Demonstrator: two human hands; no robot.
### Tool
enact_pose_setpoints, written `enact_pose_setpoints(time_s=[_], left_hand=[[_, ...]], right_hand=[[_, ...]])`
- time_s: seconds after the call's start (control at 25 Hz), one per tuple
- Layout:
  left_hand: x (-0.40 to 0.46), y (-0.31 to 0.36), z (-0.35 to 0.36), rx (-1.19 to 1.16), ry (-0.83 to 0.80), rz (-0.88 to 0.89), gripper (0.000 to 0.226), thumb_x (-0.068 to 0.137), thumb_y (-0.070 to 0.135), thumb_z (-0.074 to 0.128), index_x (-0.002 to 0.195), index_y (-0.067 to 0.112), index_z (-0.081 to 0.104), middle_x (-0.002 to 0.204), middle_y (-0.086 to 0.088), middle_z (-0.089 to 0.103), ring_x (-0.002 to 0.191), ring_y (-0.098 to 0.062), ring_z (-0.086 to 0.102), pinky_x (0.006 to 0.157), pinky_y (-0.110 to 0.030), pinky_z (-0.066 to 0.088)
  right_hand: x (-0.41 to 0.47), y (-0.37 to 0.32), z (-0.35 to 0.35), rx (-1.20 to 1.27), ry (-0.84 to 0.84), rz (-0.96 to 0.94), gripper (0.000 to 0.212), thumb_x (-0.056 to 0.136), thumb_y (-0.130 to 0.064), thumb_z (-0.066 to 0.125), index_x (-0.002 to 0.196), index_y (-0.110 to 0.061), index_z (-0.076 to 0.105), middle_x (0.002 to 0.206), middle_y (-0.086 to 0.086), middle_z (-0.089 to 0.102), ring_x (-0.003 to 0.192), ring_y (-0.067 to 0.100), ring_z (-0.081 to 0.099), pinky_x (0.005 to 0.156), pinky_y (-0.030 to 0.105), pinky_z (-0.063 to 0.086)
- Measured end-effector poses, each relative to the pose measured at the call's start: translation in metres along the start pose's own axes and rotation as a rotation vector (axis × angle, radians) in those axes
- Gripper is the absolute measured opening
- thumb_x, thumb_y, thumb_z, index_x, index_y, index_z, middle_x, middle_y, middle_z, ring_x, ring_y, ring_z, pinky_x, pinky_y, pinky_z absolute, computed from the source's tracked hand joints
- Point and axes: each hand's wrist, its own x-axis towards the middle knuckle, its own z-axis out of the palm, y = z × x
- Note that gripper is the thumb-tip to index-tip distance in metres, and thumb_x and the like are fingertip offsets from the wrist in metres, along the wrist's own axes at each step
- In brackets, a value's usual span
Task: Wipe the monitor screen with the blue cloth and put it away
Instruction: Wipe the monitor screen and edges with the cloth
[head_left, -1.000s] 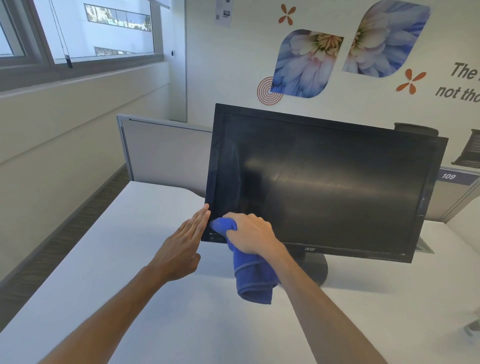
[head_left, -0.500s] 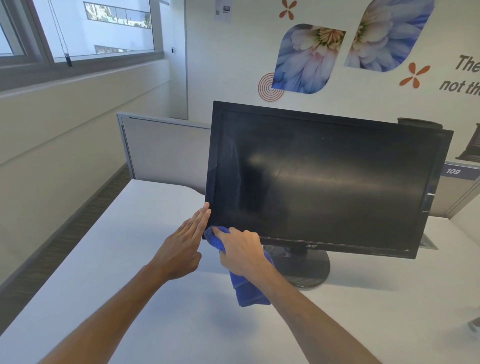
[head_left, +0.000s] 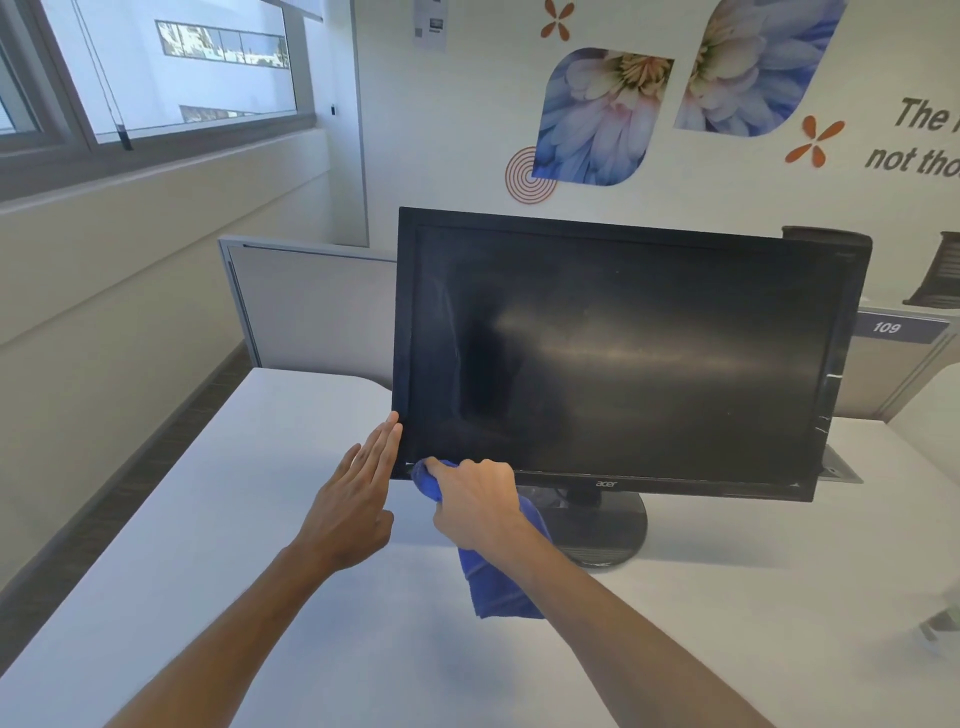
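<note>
A black monitor (head_left: 623, 353) stands on a round base on the white desk (head_left: 260, 519), its dark screen showing smears near the left side. My right hand (head_left: 475, 501) grips the blue cloth (head_left: 498, 582) and holds its bunched end against the monitor's lower left corner; the rest of the cloth hangs down below my wrist. My left hand (head_left: 358, 493) has straight fingers, their tips touching the monitor's left edge just above that corner.
A grey partition panel (head_left: 311, 312) runs behind the desk. A numbered label (head_left: 888, 327) sits on the partition at the right. A window and wall ledge lie to the left. A grey object (head_left: 940, 623) shows at the desk's right edge.
My right hand with the cloth has slid down from the screen's lower left area to the bottom bezel corner. My left hand has stayed at the left edge.
</note>
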Motion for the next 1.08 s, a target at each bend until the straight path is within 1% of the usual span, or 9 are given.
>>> enact_pose_setpoints(time_s=[0.08,0.16,0.28,0.4,0.52,0.68,0.88,1.0,1.08], left_hand=[[0.001,0.001,0.001,0.01,0.0,-0.011,0.102,0.074,0.004,0.058,0.152,0.018,-0.006,0.16,0.002,-0.014,0.147,-0.017,-0.005,0.118,-0.038,0.013],[0.002,0.005,0.001,0.013,0.001,-0.024,0.102,0.074,0.006,0.057,0.152,0.019,-0.008,0.16,0.002,-0.014,0.148,-0.018,-0.005,0.118,-0.039,0.013],[0.002,0.01,0.002,0.01,0.007,-0.05,0.102,0.076,0.008,0.056,0.151,0.02,-0.011,0.159,0.002,-0.016,0.147,-0.018,-0.006,0.119,-0.04,0.014],[0.001,0.013,0.004,0.012,0.013,-0.071,0.103,0.076,0.008,0.058,0.151,0.022,-0.012,0.16,0.003,-0.016,0.147,-0.018,-0.007,0.118,-0.041,0.014],[0.002,0.018,0.005,0.029,0.02,-0.093,0.103,0.075,0.007,0.058,0.151,0.021,-0.011,0.16,0.002,-0.014,0.148,-0.018,-0.006,0.118,-0.041,0.015],[0.001,0.026,0.006,0.052,0.031,-0.12,0.104,0.073,0.006,0.06,0.151,0.018,-0.008,0.161,0.0,-0.01,0.148,-0.02,-0.004,0.118,-0.044,0.018],[0.003,0.04,0.009,0.064,0.05,-0.168,0.106,0.072,0.003,0.06,0.151,0.014,-0.009,0.161,-0.003,-0.009,0.148,-0.022,-0.001,0.118,-0.045,0.019],[0.004,0.046,0.01,0.07,0.054,-0.196,0.105,0.073,0.004,0.061,0.151,0.011,-0.009,0.161,-0.004,-0.01,0.148,-0.022,-0.002,0.118,-0.044,0.017],[0.006,0.05,0.012,0.076,0.056,-0.217,0.105,0.073,0.005,0.062,0.151,0.01,-0.007,0.16,-0.003,-0.011,0.148,-0.023,-0.001,0.118,-0.044,0.018]], right_hand=[[-0.005,0.014,0.002,0.046,0.005,0.026,0.054,0.094,-0.029,0.049,0.145,-0.029,0.031,0.099,0.005,0.064,0.081,0.022,0.061,0.078,0.035,0.052],[-0.012,0.032,0.003,0.082,0.017,0.048,0.054,0.092,-0.028,0.048,0.144,-0.032,0.033,0.097,0.004,0.065,0.078,0.023,0.06,0.074,0.033,0.05],[-0.025,0.056,0.003,0.091,0.015,0.062,0.052,0.094,-0.028,0.046,0.144,-0.033,0.033,0.096,0.003,0.065,0.073,0.023,0.054,0.066,0.03,0.04],[-0.036,0.074,0.001,0.086,0.017,0.082,0.052,0.095,-0.028,0.044,0.145,-0.034,0.032,0.088,0.001,0.058,0.072,0.023,0.05,0.066,0.03,0.035],[-0.043,0.095,0.002,0.101,0.026,0.09,0.05,0.095,-0.029,0.045,0.144,-0.034,0.035,0.085,-0.002,0.052,0.072,0.022,0.05,0.067,0.029,0.035],[-0.052,0.121,0.005,0.124,0.024,0.095,0.048,0.095,-0.032,0.046,0.142,-0.034,0.037,0.086,-0.004,0.052,0.075,0.019,0.052,0.07,0.028,0.038],[-0.064,0.147,0.009,0.13,0.041,0.101,0.049,0.095,-0.033,0.047,0.143,-0.035,0.036,0.1,0.0,0.065,0.073,0.019,0.049,0.068,0.027,0.035],[-0.069,0.162,0.014,0.147,0.047,0.107,0.049,0.094,-0.034,0.047,0.142,-0.035,0.037,0.096,-0.001,0.064,0.073,0.019,0.05,0.067,0.027,0.037],[-0.074,0.176,0.018,0.162,0.052,0.115,0.049,0.094,-0.034,0.047,0.142,-0.036,0.036,0.098,-0.001,0.065,0.073,0.019,0.051,0.067,0.027,0.039]])
